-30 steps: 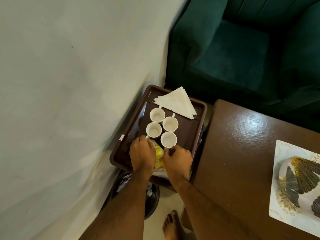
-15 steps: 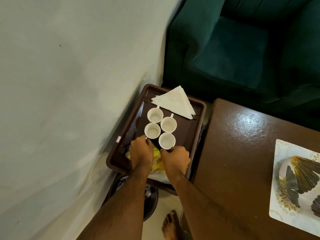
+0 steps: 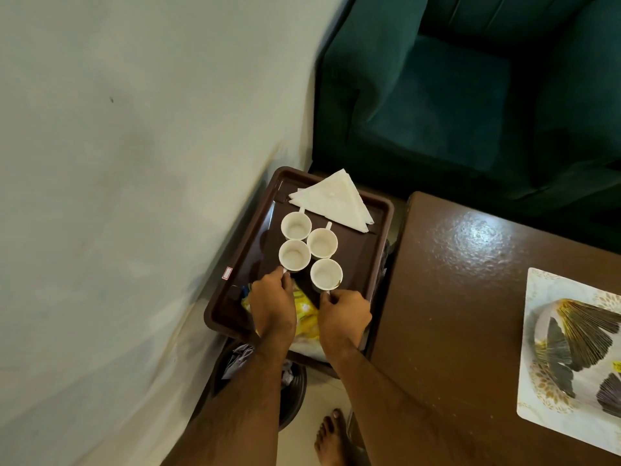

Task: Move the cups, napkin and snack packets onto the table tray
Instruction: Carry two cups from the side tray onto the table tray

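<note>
Several white cups stand together on a brown tray [image 3: 376,230] by the wall. My left hand [image 3: 272,304] pinches the handle of the near-left cup [image 3: 294,255]. My right hand [image 3: 344,314] pinches the handle of the near-right cup [image 3: 326,274]. The two far cups [image 3: 295,225] [image 3: 322,242] stand untouched. A folded white napkin [image 3: 332,198] lies at the brown tray's far end. Yellow snack packets [image 3: 305,314] lie under and between my hands, partly hidden. The white patterned table tray [image 3: 537,331] rests on the brown table [image 3: 453,297] at the right.
A pale wall runs close along the left of the brown tray. A dark green armchair [image 3: 453,105] stands behind. A dark bin [image 3: 292,391] with paper scraps sits below the brown tray. My bare foot [image 3: 331,438] is on the floor.
Both hands have stayed at the two near cups' handles, with the fingers closing tighter. More of the yellow packets shows between my hands.
</note>
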The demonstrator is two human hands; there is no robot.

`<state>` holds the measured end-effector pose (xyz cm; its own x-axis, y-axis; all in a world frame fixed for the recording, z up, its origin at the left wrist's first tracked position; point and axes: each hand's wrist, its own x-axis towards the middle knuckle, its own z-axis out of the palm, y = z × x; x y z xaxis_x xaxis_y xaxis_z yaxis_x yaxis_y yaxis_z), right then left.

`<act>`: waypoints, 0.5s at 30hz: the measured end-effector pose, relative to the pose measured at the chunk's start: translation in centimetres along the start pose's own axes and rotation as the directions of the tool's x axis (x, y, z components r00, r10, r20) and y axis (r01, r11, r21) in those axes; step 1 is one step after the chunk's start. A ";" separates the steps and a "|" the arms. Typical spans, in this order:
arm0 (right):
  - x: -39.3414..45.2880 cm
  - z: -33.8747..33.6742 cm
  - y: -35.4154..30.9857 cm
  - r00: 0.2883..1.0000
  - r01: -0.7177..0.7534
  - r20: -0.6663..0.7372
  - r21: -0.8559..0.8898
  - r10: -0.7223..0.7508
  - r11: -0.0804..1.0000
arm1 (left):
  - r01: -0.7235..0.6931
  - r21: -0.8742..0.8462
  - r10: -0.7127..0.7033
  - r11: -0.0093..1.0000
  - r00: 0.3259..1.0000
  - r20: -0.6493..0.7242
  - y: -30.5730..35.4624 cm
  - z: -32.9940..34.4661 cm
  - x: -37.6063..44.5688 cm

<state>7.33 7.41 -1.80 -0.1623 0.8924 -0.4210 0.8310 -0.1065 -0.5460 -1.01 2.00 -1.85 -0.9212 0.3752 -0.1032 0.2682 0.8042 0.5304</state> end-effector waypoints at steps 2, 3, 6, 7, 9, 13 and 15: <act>-0.1 -0.5 0.1 0.999 0.005 -0.032 0.007 -0.005 1.000 | -0.006 -0.021 0.005 1.000 1.000 -0.027 0.5 -0.3 -0.4; -0.3 -0.8 0.1 0.999 0.010 -0.046 0.012 -0.009 1.000 | -0.005 -0.034 0.004 0.999 0.999 -0.033 0.7 -0.5 -0.6; -0.5 -2.1 0.2 0.999 0.018 -0.043 0.040 -0.017 0.999 | 0.007 -0.056 -0.008 0.998 1.000 -0.028 1.2 -1.0 -1.3; -0.5 -2.5 0.1 0.999 0.022 -0.036 0.048 -0.021 0.999 | 0.005 -0.055 -0.007 0.998 1.000 -0.027 1.3 -1.1 -1.5; -0.6 -3.5 0.1 0.999 0.033 -0.027 0.055 -0.032 0.998 | 0.010 -0.063 -0.013 0.998 0.999 -0.035 1.8 -1.4 -2.3; -0.9 -5.7 0.2 0.998 0.054 -0.034 0.073 -0.052 0.996 | 0.033 -0.057 -0.037 0.998 0.997 -0.061 3.1 -2.2 -4.0; -0.8 -7.1 0.5 0.998 0.054 -0.033 0.083 -0.051 0.995 | 0.021 -0.062 -0.025 0.998 0.997 -0.072 4.0 -2.4 -4.9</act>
<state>11.67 9.76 3.41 -0.1871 0.9107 -0.3684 0.7741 -0.0942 -0.6260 3.92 2.22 2.78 -0.9455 0.3208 -0.0559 0.2310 0.7816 0.5794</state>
